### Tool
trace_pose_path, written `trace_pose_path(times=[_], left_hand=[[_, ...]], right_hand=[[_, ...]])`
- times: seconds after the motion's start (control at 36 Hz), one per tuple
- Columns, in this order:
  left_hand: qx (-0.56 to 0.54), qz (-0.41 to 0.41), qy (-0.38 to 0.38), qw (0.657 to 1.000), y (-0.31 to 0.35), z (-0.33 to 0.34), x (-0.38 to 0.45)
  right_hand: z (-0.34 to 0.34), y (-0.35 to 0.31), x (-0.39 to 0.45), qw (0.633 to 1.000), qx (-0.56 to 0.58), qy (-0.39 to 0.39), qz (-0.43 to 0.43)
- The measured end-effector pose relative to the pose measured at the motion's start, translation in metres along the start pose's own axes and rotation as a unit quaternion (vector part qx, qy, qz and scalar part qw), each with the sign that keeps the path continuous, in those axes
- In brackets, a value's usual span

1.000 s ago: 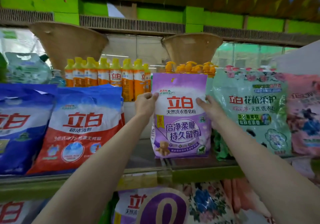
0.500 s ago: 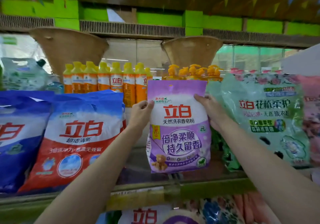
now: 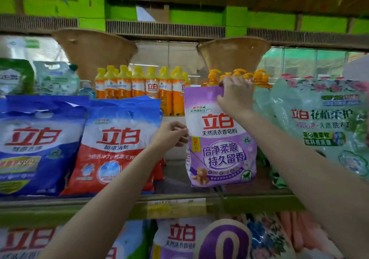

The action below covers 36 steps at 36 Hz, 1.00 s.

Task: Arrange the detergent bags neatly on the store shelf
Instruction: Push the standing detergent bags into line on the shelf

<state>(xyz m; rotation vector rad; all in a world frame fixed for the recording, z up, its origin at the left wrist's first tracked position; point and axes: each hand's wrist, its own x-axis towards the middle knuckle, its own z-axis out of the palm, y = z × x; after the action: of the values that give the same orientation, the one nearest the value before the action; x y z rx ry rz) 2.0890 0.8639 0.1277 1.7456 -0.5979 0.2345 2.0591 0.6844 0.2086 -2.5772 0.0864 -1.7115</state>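
Purple detergent bag point(image 3: 220, 138) being steadied upright on the store shelf point(image 3: 119, 205), centre of the frame.

Its top right corner is being gripped by the right hand point(image 3: 235, 94), arm stretched up from the lower right, fingers curled over the edge. Its left edge is being pinched by the left hand point(image 3: 170, 136), forearm raised from the lower left. A red-and-blue bag point(image 3: 111, 144) is being left untouched at centre left.

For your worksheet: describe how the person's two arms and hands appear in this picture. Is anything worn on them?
Both forearms are bare as far as the frame shows: no sleeves, gloves, watch or bracelets. The left hand and right hand show no rings on the visible fingers. Both arms enter from the bottom edge of the frame, slim and unmarked.
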Motion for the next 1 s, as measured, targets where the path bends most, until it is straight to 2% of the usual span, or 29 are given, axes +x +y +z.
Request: trace_pose_path(times=[0.08,0.22,0.28,0.39,0.53,0.64,0.75,0.89,1.0], left_hand=[[0.016,-0.020,-0.019,0.999,-0.001,0.005,-0.008],[0.053,-0.043,-0.009,0.998,-0.008,0.008,-0.022],[0.096,-0.044,-0.014,0.994,-0.011,0.009,-0.028],[0.093,-0.055,-0.047,0.993,-0.014,0.012,-0.039],[0.113,-0.038,-0.095,0.988,-0.006,0.028,-0.043],[0.108,-0.055,-0.102,0.987,-0.003,0.041,-0.038],[0.054,-0.081,-0.056,0.994,0.004,0.044,-0.021],[0.037,-0.052,0.014,0.998,0.001,0.045,-0.005],[-0.006,-0.066,0.007,0.998,-0.003,0.058,0.002]], right_hand=[[0.002,-0.017,-0.005,0.999,0.010,-0.013,-0.046],[0.009,-0.040,-0.010,0.995,0.002,-0.041,-0.094],[0.011,-0.046,-0.009,0.995,0.021,-0.054,-0.081],[0.007,-0.048,0.003,0.995,0.064,-0.056,-0.042],[0.011,-0.038,0.005,0.993,0.106,-0.021,0.044],[0.013,-0.035,-0.007,0.995,0.097,-0.010,0.007],[-0.002,-0.013,-0.008,0.999,0.047,0.009,-0.021],[-0.013,0.037,-0.036,0.992,0.099,0.020,0.073],[-0.006,0.071,-0.064,0.964,0.154,-0.060,0.207]])
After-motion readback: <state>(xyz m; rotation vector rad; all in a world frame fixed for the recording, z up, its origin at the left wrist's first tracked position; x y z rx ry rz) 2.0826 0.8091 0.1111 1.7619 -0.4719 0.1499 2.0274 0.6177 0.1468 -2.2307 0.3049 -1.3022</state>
